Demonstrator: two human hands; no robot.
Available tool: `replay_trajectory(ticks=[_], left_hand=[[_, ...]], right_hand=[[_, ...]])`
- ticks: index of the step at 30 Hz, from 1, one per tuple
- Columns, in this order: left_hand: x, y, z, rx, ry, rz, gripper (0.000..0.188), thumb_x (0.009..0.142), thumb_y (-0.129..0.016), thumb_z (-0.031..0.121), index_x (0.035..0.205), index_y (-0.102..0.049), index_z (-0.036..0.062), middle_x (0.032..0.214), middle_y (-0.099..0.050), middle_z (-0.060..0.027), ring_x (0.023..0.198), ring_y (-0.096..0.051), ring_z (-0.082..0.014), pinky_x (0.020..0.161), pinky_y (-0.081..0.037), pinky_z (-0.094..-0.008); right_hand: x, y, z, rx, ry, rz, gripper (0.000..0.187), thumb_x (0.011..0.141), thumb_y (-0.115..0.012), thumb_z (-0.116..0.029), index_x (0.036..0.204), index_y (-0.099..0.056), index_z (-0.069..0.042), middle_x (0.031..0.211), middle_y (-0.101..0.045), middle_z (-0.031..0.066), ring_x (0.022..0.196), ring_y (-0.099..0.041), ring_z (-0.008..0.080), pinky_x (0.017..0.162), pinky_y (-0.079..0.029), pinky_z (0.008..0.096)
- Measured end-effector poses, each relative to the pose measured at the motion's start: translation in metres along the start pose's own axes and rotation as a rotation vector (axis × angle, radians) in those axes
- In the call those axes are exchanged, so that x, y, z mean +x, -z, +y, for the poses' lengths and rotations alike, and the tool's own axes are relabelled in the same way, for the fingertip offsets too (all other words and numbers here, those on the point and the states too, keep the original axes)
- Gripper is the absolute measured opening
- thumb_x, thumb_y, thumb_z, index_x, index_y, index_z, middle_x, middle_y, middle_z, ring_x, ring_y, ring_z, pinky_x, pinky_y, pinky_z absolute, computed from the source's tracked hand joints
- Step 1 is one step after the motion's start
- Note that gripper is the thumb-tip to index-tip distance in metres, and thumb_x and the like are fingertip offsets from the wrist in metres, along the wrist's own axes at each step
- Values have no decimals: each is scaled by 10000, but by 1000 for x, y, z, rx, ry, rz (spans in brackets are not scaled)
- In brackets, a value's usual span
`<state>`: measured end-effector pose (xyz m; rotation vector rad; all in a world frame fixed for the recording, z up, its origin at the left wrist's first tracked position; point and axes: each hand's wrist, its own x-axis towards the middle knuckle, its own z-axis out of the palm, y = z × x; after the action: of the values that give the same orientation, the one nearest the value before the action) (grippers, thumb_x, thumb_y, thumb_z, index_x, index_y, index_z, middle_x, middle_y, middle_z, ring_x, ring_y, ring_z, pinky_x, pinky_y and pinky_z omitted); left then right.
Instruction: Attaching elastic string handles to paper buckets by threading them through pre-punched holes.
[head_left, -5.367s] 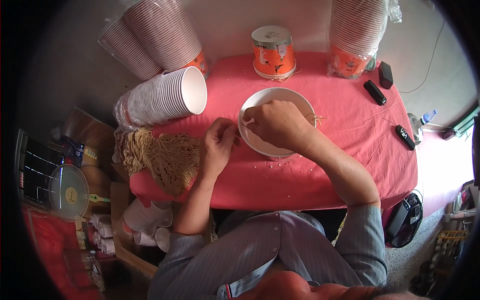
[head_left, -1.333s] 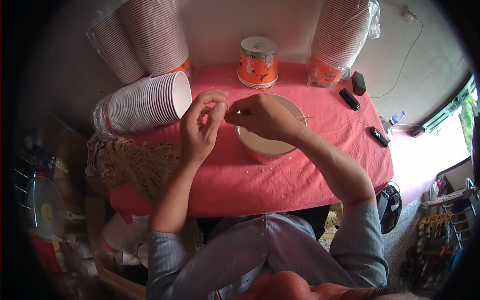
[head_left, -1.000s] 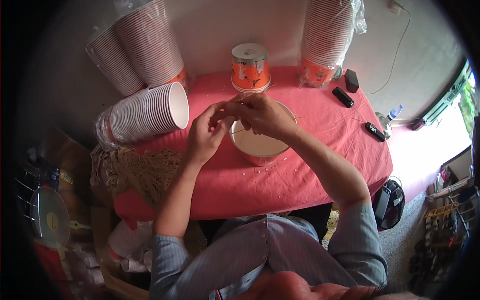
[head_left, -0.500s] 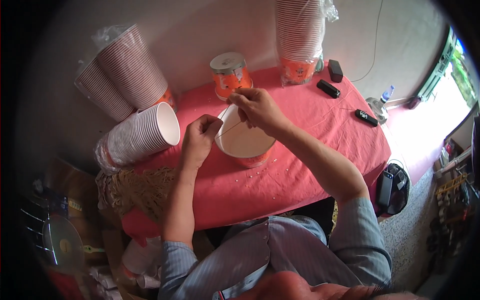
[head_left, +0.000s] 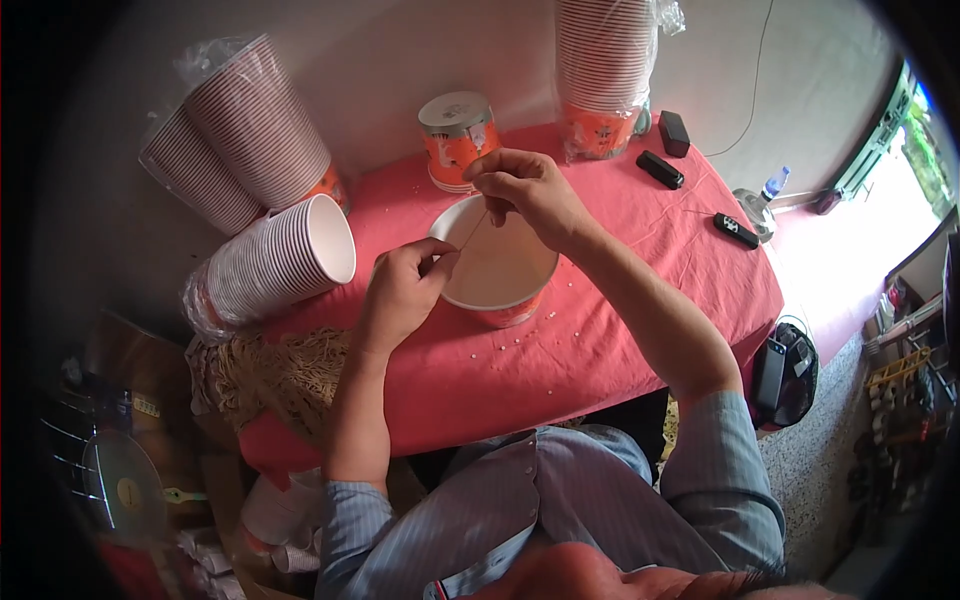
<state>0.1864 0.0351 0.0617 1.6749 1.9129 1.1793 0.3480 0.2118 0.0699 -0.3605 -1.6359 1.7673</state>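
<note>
1. Left hand [head_left: 402, 290]: fingers pinch a thin tan string [head_left: 472, 237]. Right hand [head_left: 530, 197]: curled fingers hold it higher up.
2. The string slants over a round white paper tub with orange sides [head_left: 520, 314]. Pull gently so it stays straight.
3. Mind the upside-down orange paper tub [head_left: 455, 152] behind, on the red-clothed counter [head_left: 640, 310].
</note>
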Motion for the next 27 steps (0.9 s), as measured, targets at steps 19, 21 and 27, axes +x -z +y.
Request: replay_trajectory(ticks=[19, 21, 27], left_hand=[[3, 0, -28, -185, 21, -33, 179, 1031, -706, 129, 1016, -756, -42, 748, -675, 16, 711, -584, -36, 654, -485, -265], [3, 0, -30, -194, 15, -45, 170, 1029, -710, 118, 1044, -764, -42, 776, -701, 8, 746, -612, -37, 690, -505, -258], [1, 4, -24, -190, 14, -72, 174, 1025, -721, 111, 1095, -777, -38, 847, -746, -13, 797, -635, -48, 736, -530, -266]], right_hand=[[-53, -28, 12, -1296, -5, -178, 200, 988, -630, -233, 1074, -738, -89, 908, -775, 201, 895, -756, 448, 838, -591, 558], [-50, -26, 20, -1245, 102, -147, 247, 986, -640, -240, 1175, -723, -104, 943, -783, 195, 938, -755, 440, 856, -593, 544], [-33, -20, 15, -1093, 118, -288, 300, 966, -694, -270, 1201, -778, -102, 1035, -801, 173, 1004, -765, 382, 889, -598, 478]])
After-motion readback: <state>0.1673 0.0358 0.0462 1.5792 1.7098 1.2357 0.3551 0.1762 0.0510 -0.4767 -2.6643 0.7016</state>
